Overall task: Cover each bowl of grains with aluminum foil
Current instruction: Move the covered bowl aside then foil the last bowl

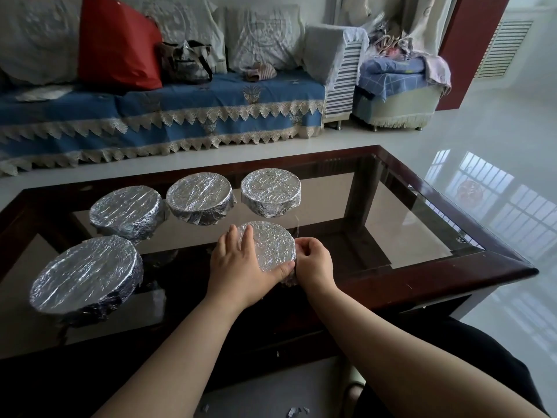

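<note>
Five foil-covered bowls are carried by a glass-topped coffee table [497, 263] with a dark wooden frame. Three are set in a row at the far side [125, 211] [199, 199] [271, 193], one stands near the left edge [86, 274], and one stands at the near middle [271, 245].

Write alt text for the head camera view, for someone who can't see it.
Two bare hands press aluminum foil around a bowl on a glass-topped table: the left hand lies over its top, and the right hand pinches foil at its side. Four other foil-covered bowls sit on the table, with a blue-draped sofa behind.
</note>
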A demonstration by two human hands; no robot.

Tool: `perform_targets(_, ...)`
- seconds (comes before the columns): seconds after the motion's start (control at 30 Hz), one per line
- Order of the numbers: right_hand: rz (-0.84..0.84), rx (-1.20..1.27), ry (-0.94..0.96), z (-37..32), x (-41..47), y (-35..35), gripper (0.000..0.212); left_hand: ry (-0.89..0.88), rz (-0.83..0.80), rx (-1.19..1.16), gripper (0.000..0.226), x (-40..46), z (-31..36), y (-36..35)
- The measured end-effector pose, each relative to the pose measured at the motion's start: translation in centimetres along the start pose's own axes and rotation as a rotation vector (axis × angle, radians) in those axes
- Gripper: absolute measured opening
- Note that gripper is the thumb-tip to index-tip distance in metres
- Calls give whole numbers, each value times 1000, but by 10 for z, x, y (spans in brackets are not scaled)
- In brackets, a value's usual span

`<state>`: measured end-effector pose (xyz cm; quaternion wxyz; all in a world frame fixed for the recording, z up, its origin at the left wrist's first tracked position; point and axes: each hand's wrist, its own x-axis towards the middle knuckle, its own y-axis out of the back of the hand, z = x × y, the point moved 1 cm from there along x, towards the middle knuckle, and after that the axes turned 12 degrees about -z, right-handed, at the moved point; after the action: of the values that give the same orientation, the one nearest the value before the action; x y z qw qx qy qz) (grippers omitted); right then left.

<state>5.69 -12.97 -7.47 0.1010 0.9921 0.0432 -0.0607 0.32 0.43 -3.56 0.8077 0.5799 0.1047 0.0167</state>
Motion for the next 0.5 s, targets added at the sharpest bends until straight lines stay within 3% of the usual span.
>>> perform_targets(0.23,-46,-118,37,-2,-1,3,14,22,15,-7,120,1,-1,0)
perform_targets(0.37,-9,9,-53,1,2,0,7,26,18,-15,120,1,-2,-2)
perform_targets(0.5,-33,256,-203,2,-2,-4,14,37,25,-15,120,2,-1,-3)
